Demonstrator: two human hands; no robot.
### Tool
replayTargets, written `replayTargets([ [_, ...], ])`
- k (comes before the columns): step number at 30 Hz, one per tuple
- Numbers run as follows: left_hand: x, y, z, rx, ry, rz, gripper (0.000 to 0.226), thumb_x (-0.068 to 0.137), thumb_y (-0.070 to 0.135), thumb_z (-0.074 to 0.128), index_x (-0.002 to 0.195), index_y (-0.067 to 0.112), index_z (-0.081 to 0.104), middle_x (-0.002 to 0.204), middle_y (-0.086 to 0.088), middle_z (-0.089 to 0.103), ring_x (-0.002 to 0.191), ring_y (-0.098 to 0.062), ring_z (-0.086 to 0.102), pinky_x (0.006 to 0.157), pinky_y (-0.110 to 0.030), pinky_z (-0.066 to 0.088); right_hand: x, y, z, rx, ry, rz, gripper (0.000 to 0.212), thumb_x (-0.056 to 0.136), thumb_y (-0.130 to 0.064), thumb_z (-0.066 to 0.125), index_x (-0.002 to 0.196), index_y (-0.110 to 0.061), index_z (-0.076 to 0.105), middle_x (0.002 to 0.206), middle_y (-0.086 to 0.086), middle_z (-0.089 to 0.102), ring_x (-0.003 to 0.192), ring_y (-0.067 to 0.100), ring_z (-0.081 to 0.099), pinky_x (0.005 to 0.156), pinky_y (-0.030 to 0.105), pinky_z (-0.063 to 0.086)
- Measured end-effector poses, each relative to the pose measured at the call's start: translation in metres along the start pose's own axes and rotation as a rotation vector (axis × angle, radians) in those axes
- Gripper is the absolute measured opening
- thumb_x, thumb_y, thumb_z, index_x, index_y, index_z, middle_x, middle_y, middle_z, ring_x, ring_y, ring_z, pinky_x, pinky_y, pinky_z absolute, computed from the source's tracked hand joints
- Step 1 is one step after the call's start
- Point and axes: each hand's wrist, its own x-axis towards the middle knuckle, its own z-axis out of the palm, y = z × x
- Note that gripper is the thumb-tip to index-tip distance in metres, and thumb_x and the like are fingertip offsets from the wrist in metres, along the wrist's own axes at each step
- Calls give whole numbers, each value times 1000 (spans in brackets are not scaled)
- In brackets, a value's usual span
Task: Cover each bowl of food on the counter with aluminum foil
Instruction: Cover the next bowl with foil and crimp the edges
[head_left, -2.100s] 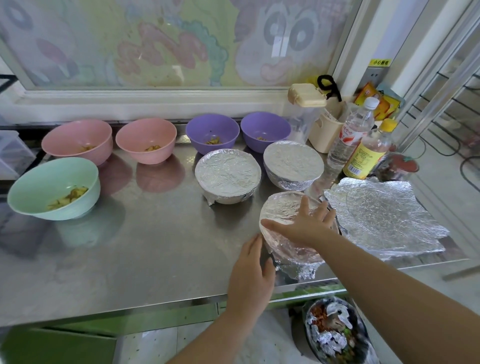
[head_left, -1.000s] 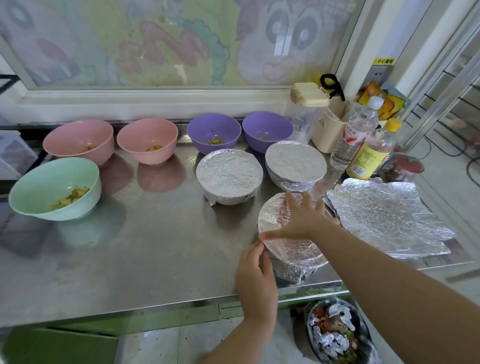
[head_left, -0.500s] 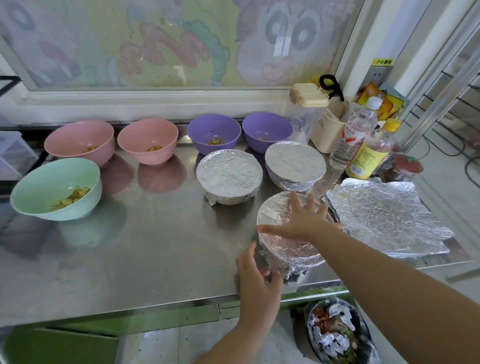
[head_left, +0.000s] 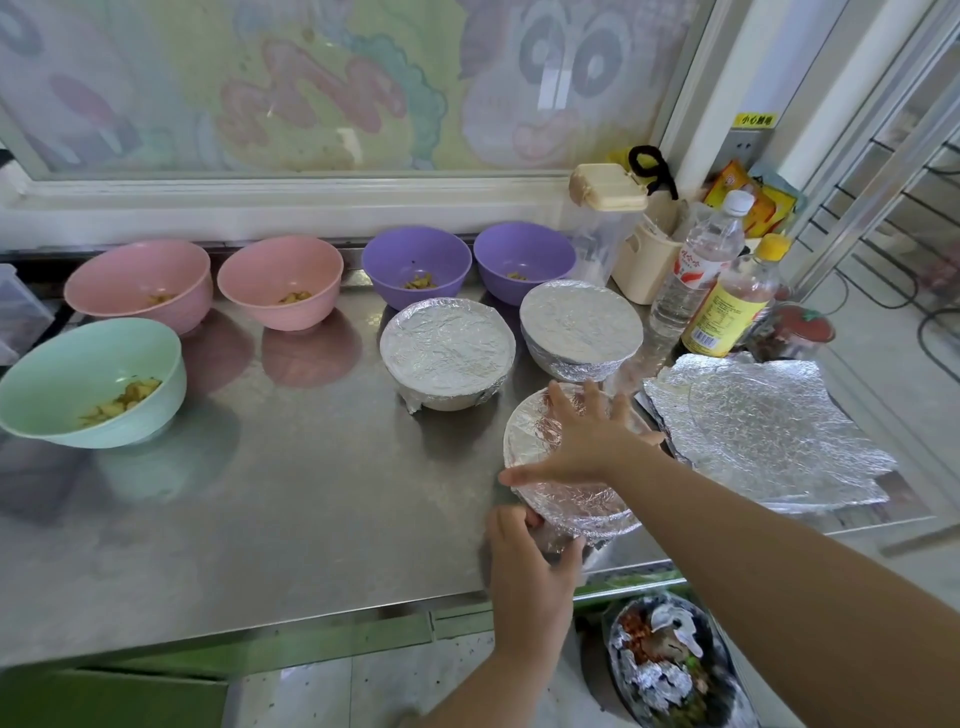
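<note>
Fingers of right hand (head_left: 587, 447) spread flat on foiled bowl (head_left: 576, 504) at counter (head_left: 311, 519) front edge; left hand (head_left: 524, 566) curls round its side. Should hold top steady, crimp foil (head_left: 530, 441) tight under rim.

place: you're in a kitchen prep area | evidence: steel worktop (head_left: 291, 519), bowls of food (head_left: 280, 280), yellow-capped bottle (head_left: 732, 306), foil sheets (head_left: 769, 431) | backdrop: cartoon-painted window (head_left: 322, 88) behind your worktop

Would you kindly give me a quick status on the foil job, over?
Right hand flat atop near bowl, foil on; left hand gripping its side. Mint bowl, pink bowls, purple bowls uncovered. Spare foil sheets at right, nothing blocking.
</note>
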Motion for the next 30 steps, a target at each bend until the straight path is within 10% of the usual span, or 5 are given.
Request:
replayTargets([
  [17, 42, -7, -46, -45, -341, 7, 12, 82, 14, 76, 76, 20, 67, 75, 6, 73, 72, -8, 69, 72, -31, 55, -14, -3, -4, -39, 5, -5, 146, 45, -102, 55, 154, -45, -23, 164, 0, -32, 148, 44, -29, 103, 88, 2],
  [30, 26, 19, -39, -787, -244, -924, 18, 89, 3, 71, 102, -8, 64, 94, -15, 75, 86, -23, 72, 69, -28, 59, -11, -2, -1, -42, 11, -4, 148, 42, -105, 51, 153, -45, -25, 163, 0, -33, 147, 44, -30, 103, 87, 3],
])
